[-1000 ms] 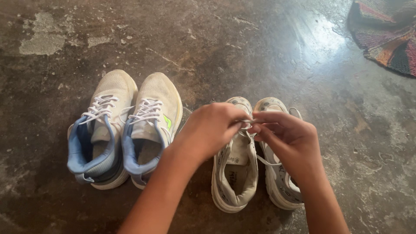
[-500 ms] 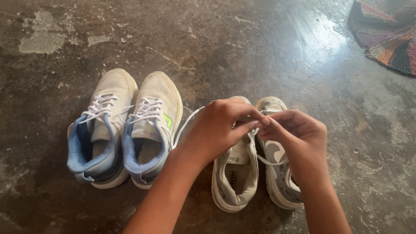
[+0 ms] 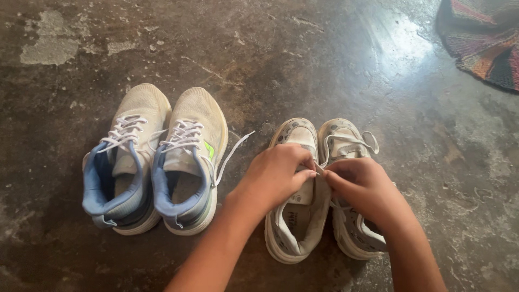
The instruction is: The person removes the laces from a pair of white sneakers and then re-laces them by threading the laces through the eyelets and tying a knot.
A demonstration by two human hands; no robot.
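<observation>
Both hands have dropped lower over the white shoe on the floor; left hand and right hand pinch its lace tight; knot mid-tie, closing.

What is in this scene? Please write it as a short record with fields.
place: dark, worn concrete floor
left hand: over the left white sneaker, fingers pinched on a white lace
right hand: over the right white sneaker, pinching the same lace
hands: fingertips meet between the two white sneakers
other pair: two beige sneakers with blue lining, side by side to the left, laces loose
corner: striped woven mat, upper right
</observation>
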